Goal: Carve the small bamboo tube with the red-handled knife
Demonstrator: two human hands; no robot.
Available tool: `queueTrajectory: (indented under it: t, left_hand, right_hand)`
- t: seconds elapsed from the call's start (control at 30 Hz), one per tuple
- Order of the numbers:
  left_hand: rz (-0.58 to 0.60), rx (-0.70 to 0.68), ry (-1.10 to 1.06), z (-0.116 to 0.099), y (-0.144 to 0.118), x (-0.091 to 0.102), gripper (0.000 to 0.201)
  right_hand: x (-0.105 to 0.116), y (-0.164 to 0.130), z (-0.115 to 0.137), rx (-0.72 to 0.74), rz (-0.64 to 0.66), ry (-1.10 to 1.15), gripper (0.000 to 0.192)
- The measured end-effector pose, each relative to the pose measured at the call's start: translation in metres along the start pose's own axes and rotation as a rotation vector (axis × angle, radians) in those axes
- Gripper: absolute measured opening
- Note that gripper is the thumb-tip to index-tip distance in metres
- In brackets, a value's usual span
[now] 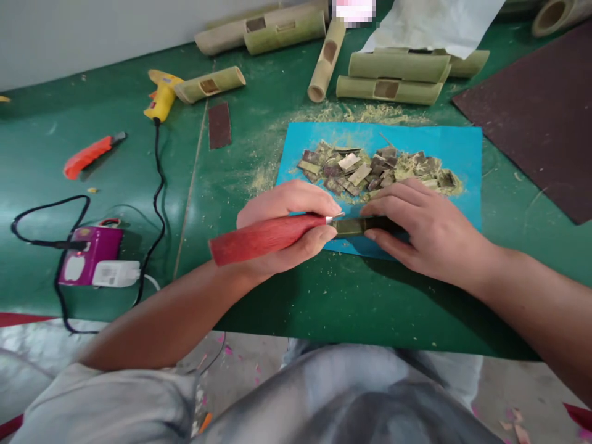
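My left hand (287, 206) is closed round a carving tool with a thick red handle (263, 239); only a short bit of its narrow metal end shows past the fingers. That end is at the left part of a dark green bamboo piece (350, 228). My left fingertips are close against the piece there. From the other side my right hand (425, 228) grips the same bamboo, covering its right part. Beneath both hands lies a blue sheet (467, 142). On it, just beyond my fingers, are heaped small brown and green chips (361, 169) with pale shavings.
Cut bamboo tubes (393, 66) lie along the back of the green table (259, 296). To the left are a yellow glue gun (163, 95), an orange utility knife (92, 154), a purple power box (95, 250) and loose cables. A dark brown board (541, 117) covers the right side.
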State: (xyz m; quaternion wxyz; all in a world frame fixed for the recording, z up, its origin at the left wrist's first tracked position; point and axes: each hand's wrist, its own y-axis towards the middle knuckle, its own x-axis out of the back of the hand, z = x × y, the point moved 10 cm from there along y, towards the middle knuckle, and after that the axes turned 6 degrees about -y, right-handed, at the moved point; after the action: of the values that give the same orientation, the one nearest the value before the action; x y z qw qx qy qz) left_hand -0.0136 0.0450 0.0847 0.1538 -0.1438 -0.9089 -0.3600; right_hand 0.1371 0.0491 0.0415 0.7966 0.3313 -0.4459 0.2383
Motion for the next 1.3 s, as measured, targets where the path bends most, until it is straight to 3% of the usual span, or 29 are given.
queueTrajectory:
  t: [0.13, 0.37, 0.53, 0.73, 1.3]
  left_hand:
    - [-0.007, -0.071, 0.005, -0.006, 0.002, 0.003, 0.005]
    - [0.183, -0.120, -0.073, -0.012, -0.001, -0.013, 0.023]
    - [0.194, -0.088, -0.102, -0.012, -0.002, -0.016, 0.019]
    - [0.233, -0.016, -0.131, -0.003, -0.007, -0.022, 0.017]
    - [0.246, -0.015, -0.155, -0.001, -0.004, -0.023, 0.015]
  right_hand:
    - [-0.002, -0.001, 0.006, 0.014, -0.041, -0.014, 0.017]
    - [-0.011, 0.002, 0.002, 0.018, 0.051, 0.086, 0.014]
    - [-0.014, 0.003, 0.000, 0.056, 0.131, 0.152, 0.017]
    - [-0.014, 0.004, 0.000, 0.048, 0.123, 0.170, 0.015]
    - [-0.014, 0.005, 0.000, 0.041, 0.116, 0.164, 0.012]
